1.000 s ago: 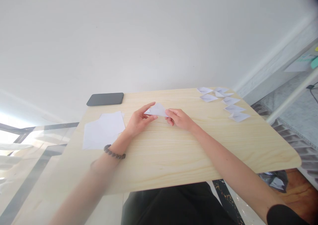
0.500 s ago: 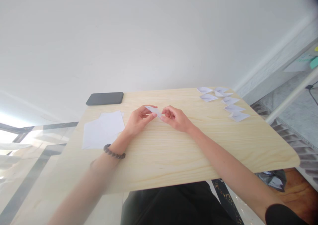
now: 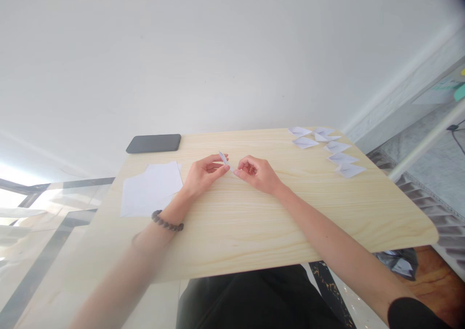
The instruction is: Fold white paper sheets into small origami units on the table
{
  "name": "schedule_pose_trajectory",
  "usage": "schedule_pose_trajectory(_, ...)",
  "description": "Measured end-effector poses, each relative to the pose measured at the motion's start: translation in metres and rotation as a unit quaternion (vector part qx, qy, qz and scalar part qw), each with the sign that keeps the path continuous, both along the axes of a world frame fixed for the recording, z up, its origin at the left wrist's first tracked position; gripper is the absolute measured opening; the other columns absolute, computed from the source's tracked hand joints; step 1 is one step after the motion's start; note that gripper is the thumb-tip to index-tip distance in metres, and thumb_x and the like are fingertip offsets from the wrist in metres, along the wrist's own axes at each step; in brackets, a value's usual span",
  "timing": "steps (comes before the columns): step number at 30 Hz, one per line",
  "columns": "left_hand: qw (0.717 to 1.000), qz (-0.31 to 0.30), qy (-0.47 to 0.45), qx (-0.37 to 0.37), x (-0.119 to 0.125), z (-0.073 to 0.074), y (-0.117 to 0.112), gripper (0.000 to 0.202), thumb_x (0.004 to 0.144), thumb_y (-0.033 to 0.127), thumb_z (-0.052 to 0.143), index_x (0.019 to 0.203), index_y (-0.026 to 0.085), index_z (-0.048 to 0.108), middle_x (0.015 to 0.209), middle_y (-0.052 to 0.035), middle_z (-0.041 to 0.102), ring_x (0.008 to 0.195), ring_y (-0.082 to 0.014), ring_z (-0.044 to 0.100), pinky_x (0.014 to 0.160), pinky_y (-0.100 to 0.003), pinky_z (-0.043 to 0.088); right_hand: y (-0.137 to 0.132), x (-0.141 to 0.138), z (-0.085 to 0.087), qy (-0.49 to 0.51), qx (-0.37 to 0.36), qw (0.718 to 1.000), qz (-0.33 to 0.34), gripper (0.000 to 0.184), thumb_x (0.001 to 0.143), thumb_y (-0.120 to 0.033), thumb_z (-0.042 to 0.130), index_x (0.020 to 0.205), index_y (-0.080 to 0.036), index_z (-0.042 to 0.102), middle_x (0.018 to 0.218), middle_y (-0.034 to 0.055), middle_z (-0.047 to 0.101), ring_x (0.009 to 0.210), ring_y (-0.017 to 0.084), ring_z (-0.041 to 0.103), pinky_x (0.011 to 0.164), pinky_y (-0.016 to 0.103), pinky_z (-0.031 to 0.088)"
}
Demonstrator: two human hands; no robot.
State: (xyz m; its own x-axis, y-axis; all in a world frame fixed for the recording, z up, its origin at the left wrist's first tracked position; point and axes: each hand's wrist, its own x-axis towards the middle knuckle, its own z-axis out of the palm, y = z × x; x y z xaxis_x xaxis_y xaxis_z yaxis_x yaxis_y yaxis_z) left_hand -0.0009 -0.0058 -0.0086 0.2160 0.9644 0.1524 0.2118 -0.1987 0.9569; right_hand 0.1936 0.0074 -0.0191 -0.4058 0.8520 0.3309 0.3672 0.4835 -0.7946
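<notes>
A small folded piece of white paper (image 3: 224,159) is held above the middle of the table, between both hands. My left hand (image 3: 204,175) pinches it with thumb and fingers, and one point of the paper sticks up past the fingertips. On its other end, my right hand (image 3: 257,173) closes thumb and curled fingers on the lower tip. Part of the paper is hidden behind the fingers. Several folded white paper pieces (image 3: 337,147), each with pointed ends, lie at the far right of the table.
The light wooden table (image 3: 232,242) stands against a white wall. On its left lie flat white paper sheets (image 3: 147,191), with a dark phone (image 3: 153,143) behind them at the back left corner. A dark plastic bag (image 3: 399,262) is below the table's right side.
The folded paper has turned in my fingers: its broad face was showing, and now it appears narrower, with its upper point more upright. Both hands have stayed almost in place.
</notes>
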Motion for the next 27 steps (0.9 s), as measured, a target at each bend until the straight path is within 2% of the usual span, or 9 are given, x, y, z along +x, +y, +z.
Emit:
schedule_pose_trajectory(8,1.0,0.001,-0.014,0.003,0.0014,-0.0018,0.0004,0.036,0.073,0.04,0.063,0.1,0.017,0.063,0.117,-0.0097,0.059,0.098,-0.0227,0.06,0.083,-0.033,0.048,-0.0021,-0.0007,0.0029,-0.012,-0.051,0.998,0.031,0.024,0.076,-0.042,0.055,0.075,-0.018,0.053,0.06,-0.0022,0.053,0.05,0.007,0.039,0.049,0.022,0.032)
schedule_pose_trajectory(14,1.0,0.004,-0.01,0.01,0.0007,-0.0022,0.0009,0.036,0.075,0.041,0.061,0.102,0.018,0.062,0.118,-0.0085,0.059,0.097,-0.0221,0.06,0.086,-0.034,0.046,-0.0006,-0.0003,0.0008,-0.009,-0.028,0.999,0.03,0.024,0.076,-0.042,0.055,0.072,-0.018,0.052,0.059,-0.0025,0.051,0.05,0.007,0.04,0.049,0.021,0.032)
schedule_pose_trajectory(20,1.0,0.014,0.007,-0.019,-0.0001,0.0004,-0.001,0.044,0.072,0.042,0.063,0.108,0.017,0.059,0.097,-0.0084,0.068,0.092,-0.0239,0.063,0.082,-0.033,0.048,-0.0033,-0.0026,0.0013,-0.031,0.075,0.995,-0.055,0.014,0.078,-0.027,0.048,0.089,-0.019,0.051,0.065,-0.0015,0.055,0.056,0.01,0.047,0.058,0.022,0.037)
schedule_pose_trajectory(23,1.0,0.005,0.009,-0.027,0.0014,0.0007,-0.0019,0.047,0.071,0.041,0.065,0.111,0.017,0.057,0.099,-0.0088,0.067,0.092,-0.0239,0.063,0.082,-0.034,0.048,-0.0049,-0.0062,0.0008,-0.074,0.092,0.989,-0.089,0.014,0.077,-0.025,0.048,0.09,-0.02,0.051,0.065,-0.0012,0.057,0.057,0.011,0.05,0.059,0.023,0.037)
schedule_pose_trajectory(27,1.0,-0.008,0.007,0.009,0.0037,-0.0006,-0.0024,0.042,0.071,0.038,0.065,0.107,0.017,0.059,0.109,-0.0098,0.063,0.094,-0.0225,0.062,0.083,-0.033,0.049,-0.003,-0.009,-0.0036,-0.082,0.077,0.987,-0.116,0.01,0.078,-0.027,0.047,0.086,-0.021,0.049,0.058,-0.0029,0.053,0.051,0.01,0.047,0.054,0.022,0.035)
